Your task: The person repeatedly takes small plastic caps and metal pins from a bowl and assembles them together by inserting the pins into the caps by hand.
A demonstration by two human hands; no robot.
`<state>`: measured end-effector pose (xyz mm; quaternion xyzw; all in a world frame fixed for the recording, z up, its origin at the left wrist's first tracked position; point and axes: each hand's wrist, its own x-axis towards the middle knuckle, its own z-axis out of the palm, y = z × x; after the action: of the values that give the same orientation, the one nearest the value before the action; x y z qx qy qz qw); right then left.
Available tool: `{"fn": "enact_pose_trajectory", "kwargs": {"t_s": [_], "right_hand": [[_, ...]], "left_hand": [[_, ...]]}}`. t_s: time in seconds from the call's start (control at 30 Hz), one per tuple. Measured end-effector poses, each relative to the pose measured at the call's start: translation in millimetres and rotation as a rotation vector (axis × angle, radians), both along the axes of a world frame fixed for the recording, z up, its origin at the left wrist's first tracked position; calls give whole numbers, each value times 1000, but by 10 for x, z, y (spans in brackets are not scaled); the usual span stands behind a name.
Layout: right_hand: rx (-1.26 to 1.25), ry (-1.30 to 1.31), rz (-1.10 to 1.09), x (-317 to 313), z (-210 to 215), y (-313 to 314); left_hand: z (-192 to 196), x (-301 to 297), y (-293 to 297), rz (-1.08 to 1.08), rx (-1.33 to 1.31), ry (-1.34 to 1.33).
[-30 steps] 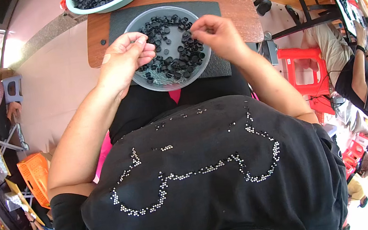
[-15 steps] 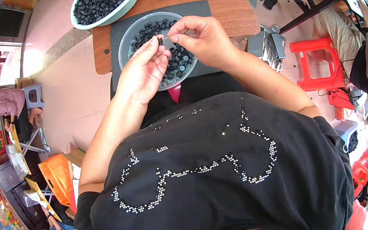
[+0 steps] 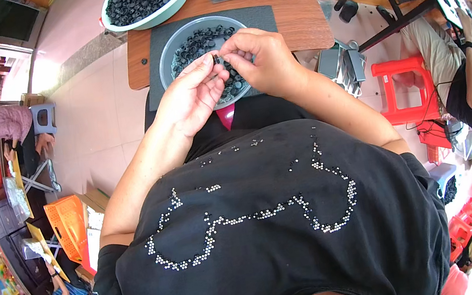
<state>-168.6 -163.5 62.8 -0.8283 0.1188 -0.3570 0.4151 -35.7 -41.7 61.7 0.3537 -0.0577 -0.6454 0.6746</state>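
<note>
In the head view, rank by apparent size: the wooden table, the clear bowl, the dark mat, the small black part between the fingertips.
1. wooden table
2. dark mat
3. clear bowl
4. small black part, pinched by left hand and right hand

Dark rectangular screen (image 3: 10, 19) at the upper left.

A second ago the left hand (image 3: 191, 91) and the right hand (image 3: 260, 59) were spread apart over the clear bowl (image 3: 169, 60) of small black parts, each at its own side. Now they have drawn together above the bowl's near half, fingertips meeting around one small black part (image 3: 216, 60) pinched between them.
</note>
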Motion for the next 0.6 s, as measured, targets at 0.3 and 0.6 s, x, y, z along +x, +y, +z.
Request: {"fn": "enact_pose_trajectory", "kwargs": {"t_s": [0.3,0.6], "right_hand": [[234,-42,81,9,16,41],[193,10,127,39,-173,-58]], "left_hand": [[-86,20,-30,-40,-12,-49],[-154,-7,-17,-77,18,-61]]}}
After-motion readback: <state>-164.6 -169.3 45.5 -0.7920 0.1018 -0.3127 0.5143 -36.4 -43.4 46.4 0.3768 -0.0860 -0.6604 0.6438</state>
